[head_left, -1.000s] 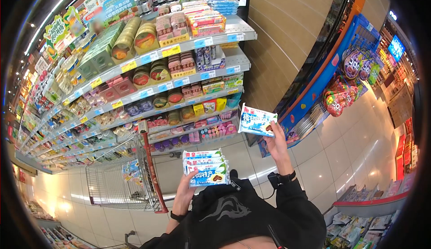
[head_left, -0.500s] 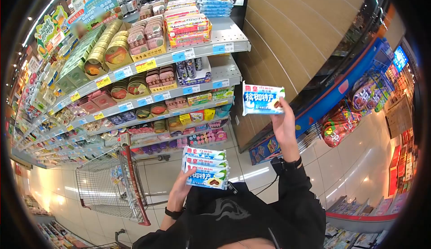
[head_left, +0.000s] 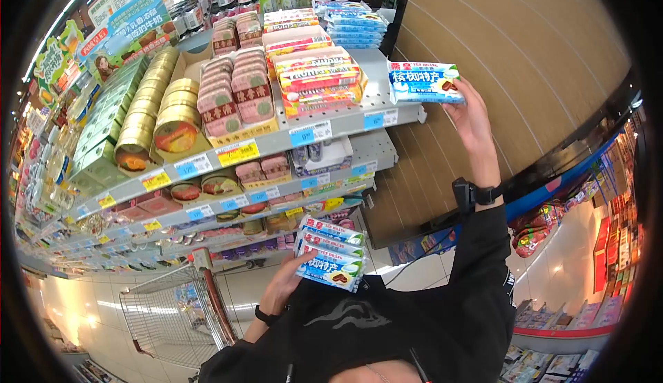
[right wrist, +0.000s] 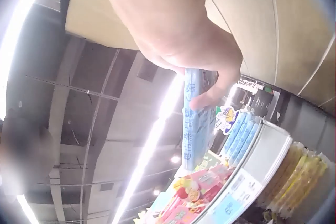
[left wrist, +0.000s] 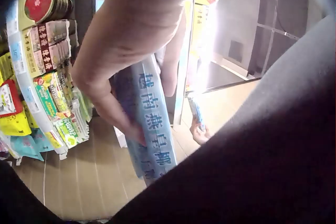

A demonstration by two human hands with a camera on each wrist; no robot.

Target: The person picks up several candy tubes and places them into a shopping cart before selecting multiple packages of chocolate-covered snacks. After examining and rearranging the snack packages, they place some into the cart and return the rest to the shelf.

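My left hand (head_left: 282, 283) holds a fanned stack of blue-and-white coconut candy packets (head_left: 333, 267) low in front of the body. In the left wrist view, thumb and fingers grip the packets (left wrist: 155, 124) along their edges, with blue lettering facing the camera. Raised to the right, my right hand (head_left: 474, 117) pinches a single coconut candy packet (head_left: 423, 84) by its right end. This packet is level with the top shelf's right end, printed front upward. Matching blue packets (head_left: 356, 25) lie stacked at the back of that shelf, behind and left of the held one.
The top shelf (head_left: 376, 79) also carries fruit candy boxes (head_left: 321, 82), pink packs (head_left: 235, 93) and gold tins (head_left: 176, 124). A tan panel (head_left: 511, 51) stands right of the shelving. At lower left is a shopping cart (head_left: 173, 307) with a packet inside.
My right hand has risen with its packet, from beside the tan panel up to the top shelf's end. The head view has come closer to the shelves. The left hand keeps its stack low.
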